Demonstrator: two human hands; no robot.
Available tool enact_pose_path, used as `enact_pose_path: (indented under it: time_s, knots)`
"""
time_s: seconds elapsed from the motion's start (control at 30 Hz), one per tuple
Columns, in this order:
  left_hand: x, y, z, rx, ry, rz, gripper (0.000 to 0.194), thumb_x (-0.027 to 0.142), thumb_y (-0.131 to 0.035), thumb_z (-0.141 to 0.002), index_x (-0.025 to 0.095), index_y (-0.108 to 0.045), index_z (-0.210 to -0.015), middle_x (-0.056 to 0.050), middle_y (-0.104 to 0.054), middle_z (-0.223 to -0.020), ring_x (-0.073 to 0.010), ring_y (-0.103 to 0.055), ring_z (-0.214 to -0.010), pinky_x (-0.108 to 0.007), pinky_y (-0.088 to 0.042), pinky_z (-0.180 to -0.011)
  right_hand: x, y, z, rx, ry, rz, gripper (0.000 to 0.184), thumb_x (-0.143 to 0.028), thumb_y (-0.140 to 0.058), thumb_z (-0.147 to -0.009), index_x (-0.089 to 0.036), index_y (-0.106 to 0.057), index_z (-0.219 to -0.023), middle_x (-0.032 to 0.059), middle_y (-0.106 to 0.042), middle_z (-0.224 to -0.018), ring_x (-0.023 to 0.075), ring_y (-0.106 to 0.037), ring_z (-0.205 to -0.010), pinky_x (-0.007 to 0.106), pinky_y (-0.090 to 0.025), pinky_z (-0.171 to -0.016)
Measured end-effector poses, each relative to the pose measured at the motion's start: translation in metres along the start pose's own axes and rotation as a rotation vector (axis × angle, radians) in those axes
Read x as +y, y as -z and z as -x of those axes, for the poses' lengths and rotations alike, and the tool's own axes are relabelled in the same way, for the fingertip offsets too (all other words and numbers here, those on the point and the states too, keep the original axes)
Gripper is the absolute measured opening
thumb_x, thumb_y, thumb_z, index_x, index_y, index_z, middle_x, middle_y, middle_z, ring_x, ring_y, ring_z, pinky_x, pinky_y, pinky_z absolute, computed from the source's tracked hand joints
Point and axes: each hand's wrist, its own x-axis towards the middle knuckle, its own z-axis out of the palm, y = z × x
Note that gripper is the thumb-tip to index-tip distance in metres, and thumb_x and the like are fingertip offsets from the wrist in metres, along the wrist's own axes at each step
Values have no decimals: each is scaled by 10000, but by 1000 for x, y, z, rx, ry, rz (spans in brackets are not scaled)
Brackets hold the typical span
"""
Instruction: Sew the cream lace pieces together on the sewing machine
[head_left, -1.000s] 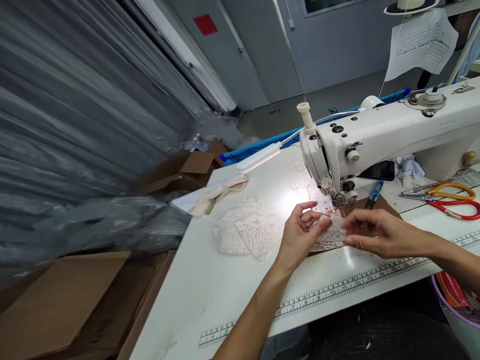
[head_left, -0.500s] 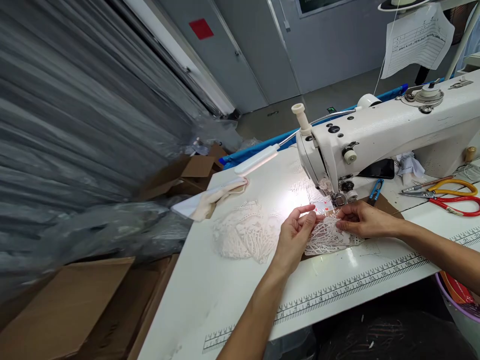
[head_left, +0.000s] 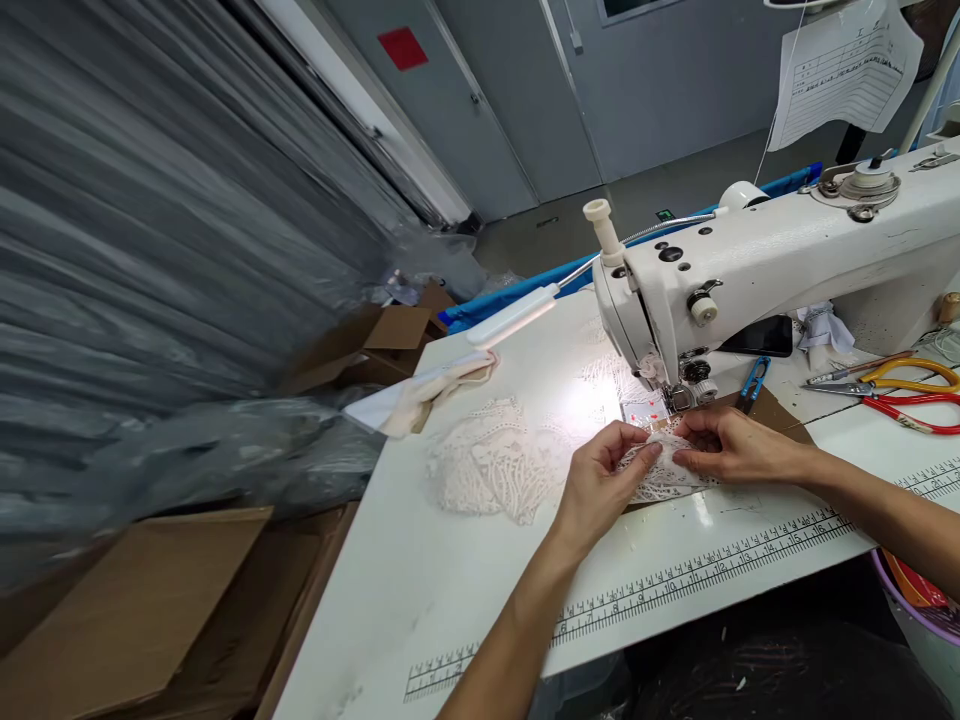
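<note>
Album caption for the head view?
Left hand and right hand pinch lace at a sewing machine.

the left hand (head_left: 602, 482) partly hides the lace (head_left: 664, 482); the sewing machine (head_left: 787, 250) is cropped.

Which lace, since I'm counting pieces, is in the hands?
The lace in front of the machine: the left hand and right hand pinch it. Neither touches the heap at left or the lace farther back.

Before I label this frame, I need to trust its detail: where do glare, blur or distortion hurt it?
Head view: glare near the white lamp washes out part of the tabletop; head view: the grey drapery smears and stretches toward the left edge; head view: the lace pile looks soft.
</note>
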Motion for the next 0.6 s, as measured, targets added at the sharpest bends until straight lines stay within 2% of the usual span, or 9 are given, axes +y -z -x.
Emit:
enact_pose_path:
  time_s: [0.07,0.13,0.27,0.33,0.47,0.53,0.6]
  knots:
    - [1,-1,1,72,-125,-93,169,324,-709,-763,175,-631,-748,-6,-643,-714,-122,-582,-669,-241,-467,-632,-1,0,1,40,2,42,112,-229,-549,-851,-136,-588,-899,-38,-466,-646,96,-412,-590,256,-344,-584]
    - [2,-3,2,95,-165,-101,162,315,-709,-763,174,-632,-740,-15,-660,-729,-129,-598,-691,-244,-470,-644,-1,1,3,66,10,87,135,-217,-547,-840,-132,-586,-937,-26,-491,-680,104,-430,-613,263,-359,-609]
    - [7,-6,4,-9,21,103,292,375,-754,-725,167,-607,-868,12,-635,-668,-98,-524,-567,-221,-398,-532,-2,1,7,85,52,114,297,-306,-596,-820,-131,-571,-1059,0,-529,-766,123,-459,-667,270,-383,-636]
    - [11,-8,5,-41,94,175,398,404,-756,-725,168,-578,-992,37,-610,-646,-81,-473,-528,-213,-364,-515,-1,-1,7,84,63,113,284,-326,-576,-835,-139,-572,-1049,-13,-504,-731,118,-438,-641,265,-370,-615]
    - [15,-13,6,52,75,186,473,435,-740,-734,167,-541,-1068,54,-575,-646,-91,-486,-574,-219,-370,-556,1,-3,6,56,105,166,178,-320,-551,-849,-148,-579,-885,-26,-469,-664,107,-414,-606,259,-338,-585]
    - [15,-14,7,70,87,171,517,440,-736,-735,160,-522,-1112,50,-587,-667,-84,-464,-544,-220,-349,-530,0,0,5,39,140,167,262,-399,-527,-883,-147,-589,-845,-4,-510,-683,114,-441,-619,262,-356,-586]
    - [15,-13,7,29,132,156,601,433,-737,-736,142,-489,-1201,36,-623,-697,-71,-421,-502,-218,-314,-492,0,9,7,75,157,187,346,-442,-455,-930,-142,-620,-879,29,-571,-731,131,-486,-648,273,-391,-605]
